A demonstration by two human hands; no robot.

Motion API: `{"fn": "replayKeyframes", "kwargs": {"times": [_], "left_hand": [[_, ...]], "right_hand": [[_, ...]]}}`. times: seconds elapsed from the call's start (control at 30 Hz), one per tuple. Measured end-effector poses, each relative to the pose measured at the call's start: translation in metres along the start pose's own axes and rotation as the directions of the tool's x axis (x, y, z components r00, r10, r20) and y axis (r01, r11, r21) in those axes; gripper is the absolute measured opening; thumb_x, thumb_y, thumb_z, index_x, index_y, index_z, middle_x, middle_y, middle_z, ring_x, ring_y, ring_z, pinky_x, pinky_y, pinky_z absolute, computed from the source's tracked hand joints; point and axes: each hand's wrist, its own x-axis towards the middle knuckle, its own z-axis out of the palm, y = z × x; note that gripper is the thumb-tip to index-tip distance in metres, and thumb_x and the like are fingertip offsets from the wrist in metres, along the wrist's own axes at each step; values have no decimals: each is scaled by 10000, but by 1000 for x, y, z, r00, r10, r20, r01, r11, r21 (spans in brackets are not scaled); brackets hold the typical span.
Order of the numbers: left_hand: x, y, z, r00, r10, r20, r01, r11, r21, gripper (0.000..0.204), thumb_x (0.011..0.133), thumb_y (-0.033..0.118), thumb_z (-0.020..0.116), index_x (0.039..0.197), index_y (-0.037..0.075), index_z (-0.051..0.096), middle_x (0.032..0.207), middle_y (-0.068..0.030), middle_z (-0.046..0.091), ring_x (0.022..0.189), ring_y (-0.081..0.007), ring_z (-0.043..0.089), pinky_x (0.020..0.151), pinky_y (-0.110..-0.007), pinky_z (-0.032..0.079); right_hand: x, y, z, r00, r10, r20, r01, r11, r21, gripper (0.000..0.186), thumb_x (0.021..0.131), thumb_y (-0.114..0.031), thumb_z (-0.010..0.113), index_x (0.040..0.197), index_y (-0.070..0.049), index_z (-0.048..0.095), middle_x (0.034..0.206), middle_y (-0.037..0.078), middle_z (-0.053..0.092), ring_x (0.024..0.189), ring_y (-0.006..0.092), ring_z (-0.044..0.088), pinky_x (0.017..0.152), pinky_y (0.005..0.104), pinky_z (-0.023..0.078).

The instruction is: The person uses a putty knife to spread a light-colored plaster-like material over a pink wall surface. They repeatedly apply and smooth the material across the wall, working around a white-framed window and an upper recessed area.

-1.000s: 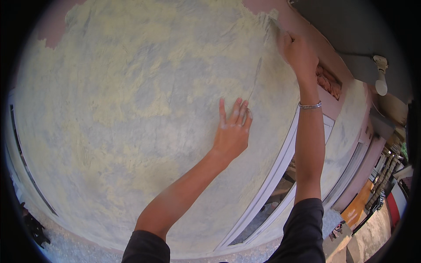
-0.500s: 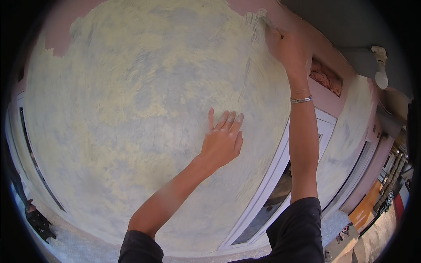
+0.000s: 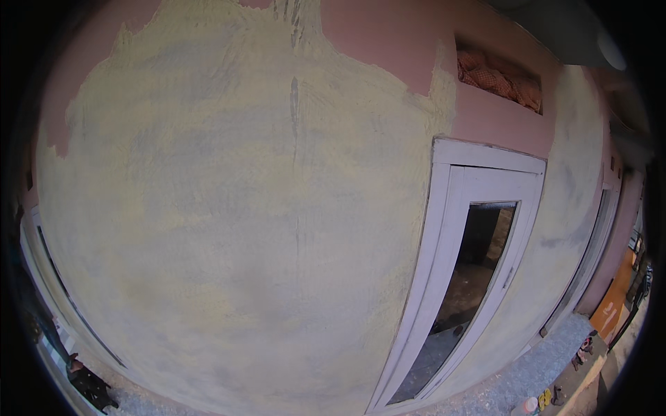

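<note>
Neither of my hands shows in the head view now. In front of me stands a broad wall smeared with pale yellow and grey filler, uneven in tone. Bare pink paint borders it along the top, with a ragged edge where the filler stops. A narrow dark grey streak runs down the upper middle of the wall, with rough trowel-like ridges above it.
Right of the wall is a white-framed door with a dark glass pane. Above it, a recess holds orange-brown cloth or netting. A black chair-like object stands low at left. Small items, including a white tub, sit at lower right.
Both my hands and forearms have left the picture; the left was against the wall, the right high up at the filler's edge. The view has swung up and to the right.
</note>
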Motion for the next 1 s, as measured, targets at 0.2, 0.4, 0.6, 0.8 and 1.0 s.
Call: {"fn": "replayKeyframes", "kwargs": {"times": [0.2,0.4,0.6,0.8,1.0], "left_hand": [[27,73,73,939,210,-273,-267,944,-192,326,1053,239,654,1260,-14,665,1062,-169,726,1003,-230,688,865,-365,555],[35,185,74,785,426,-449,-536,831,-148,661,1050,170,668,1620,-4,382,1323,-198,668,1219,-243,631,1028,-361,512],[25,239,38,668,462,-583,-562,827,11,664,1055,126,641,1634,-27,353,1184,-133,705,1006,-223,674,919,-327,537],[18,315,-27,440,689,-576,-731,647,217,474,1111,87,512,1554,-65,442,969,-64,703,727,-97,615,684,-260,520],[25,450,-118,6,916,-402,-615,321,720,519,1023,-3,627,1530,-35,525,870,-105,671,704,-145,606,652,-291,513]], "right_hand": [[55,-83,-51,978,-180,109,106,868,484,429,970,-256,735,1319,-101,541,924,101,715,655,178,608,569,328,496],[71,-194,-79,723,-681,-118,627,573,528,735,997,-155,728,1605,-66,325,1524,174,502,1107,238,614,909,337,514],[50,-268,-115,647,-754,113,721,653,232,896,974,-123,752,1687,-36,216,1456,129,475,1084,158,593,829,305,524],[24,-384,-202,401,-823,401,914,387,-120,729,1014,-156,702,1648,-59,355,1516,191,432,1369,365,456,1097,428,454],[12,-570,-317,-156,-978,-141,588,22,-809,471,1009,-175,672,1443,-7,599,1404,249,533,1334,400,512,1116,490,439]]}}
